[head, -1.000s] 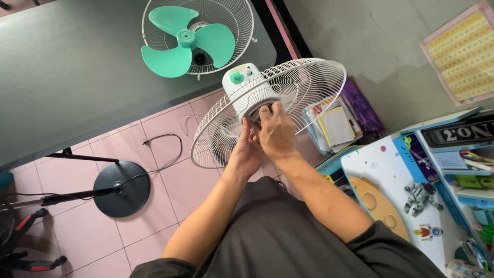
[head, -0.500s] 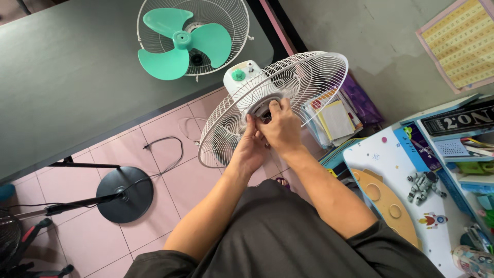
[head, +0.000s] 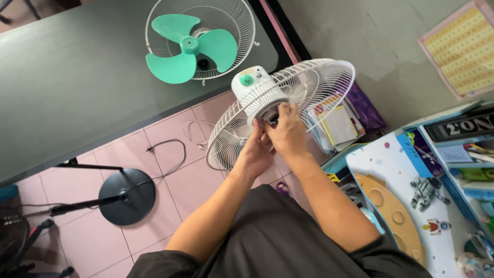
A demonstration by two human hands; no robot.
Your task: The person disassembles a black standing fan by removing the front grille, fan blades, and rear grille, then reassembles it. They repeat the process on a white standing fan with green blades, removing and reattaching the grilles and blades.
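Both hands (head: 275, 139) pinching fan hub (head: 270, 109) (fingers curled), elbows bent

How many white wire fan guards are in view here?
2: one guard held up at its centre by both hands, and one guard lying on the dark table under the green blade.

One view only, from the person's head, looking steeply down past the dark-clothed lap and both forearms. The grip of the left hand (head: 253, 154) and right hand (head: 286, 133) sits near frame centre, fairly close to the lens. Beyond the grip lies the table (head: 77, 87); below and to its left the pink tiled floor (head: 170, 180); to its right, shelves (head: 458, 154).
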